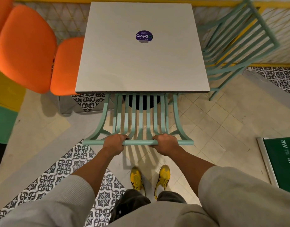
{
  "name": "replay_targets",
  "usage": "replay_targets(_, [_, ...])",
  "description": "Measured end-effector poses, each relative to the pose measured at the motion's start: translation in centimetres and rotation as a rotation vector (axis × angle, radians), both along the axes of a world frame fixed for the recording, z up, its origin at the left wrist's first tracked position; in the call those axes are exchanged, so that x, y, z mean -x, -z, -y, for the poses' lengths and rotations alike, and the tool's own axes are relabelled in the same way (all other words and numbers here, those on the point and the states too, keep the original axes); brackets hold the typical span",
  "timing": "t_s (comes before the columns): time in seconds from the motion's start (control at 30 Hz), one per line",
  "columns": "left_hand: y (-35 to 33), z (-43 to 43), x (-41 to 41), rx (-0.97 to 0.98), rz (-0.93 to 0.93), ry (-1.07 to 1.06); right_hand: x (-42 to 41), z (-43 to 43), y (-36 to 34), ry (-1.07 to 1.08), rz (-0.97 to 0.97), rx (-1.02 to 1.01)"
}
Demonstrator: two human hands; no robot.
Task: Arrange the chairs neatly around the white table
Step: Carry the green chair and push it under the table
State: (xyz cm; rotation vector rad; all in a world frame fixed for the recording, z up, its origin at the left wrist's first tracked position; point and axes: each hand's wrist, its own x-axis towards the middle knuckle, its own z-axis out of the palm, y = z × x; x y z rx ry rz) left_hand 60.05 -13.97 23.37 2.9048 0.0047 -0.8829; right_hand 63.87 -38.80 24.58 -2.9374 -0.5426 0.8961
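A square white table [124, 66] with a round purple sticker [144, 36] fills the middle of the view. A mint-green slatted chair [140, 122] stands at its near edge, seat tucked under the tabletop. My left hand [114, 144] and my right hand [165, 144] both grip the chair's top rail, one on each side of its middle. A second mint-green slatted chair [239, 40] stands at the table's right side, turned at an angle. An orange cushioned chair [65, 66] sits at the left side, its seat partly under the table.
A yellow rail and rope netting [69, 18] run behind the table. A green board with a metal frame [282, 163] lies on the floor at the right. Yellow and green panels [5, 112] are at the left. My yellow shoes [150, 179] stand behind the chair.
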Motion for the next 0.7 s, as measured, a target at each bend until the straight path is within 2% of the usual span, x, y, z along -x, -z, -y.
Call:
replay_targets(0.17, [-0.7,-0.3,-1.5,0.078,-0.138,0.002,-0.4,0.6,-0.5,0.05,-0.045,0.008])
replay_targets(0.3, [-2.3,1.3,-3.5,0.078,-0.248,0.091,-0.5,2.7,-1.4,0.109,-0.01,0.032])
replay_targets(0.47, [-3.6,5.6,-5.2,0.1,-0.2,0.268,0.7,8.1,-2.6,0.24,0.045,-0.022])
replay_targets(0.7, [-5.4,14.6,-6.1,0.154,-0.187,0.432,5.4,17.6,-3.4,0.5,0.007,0.095])
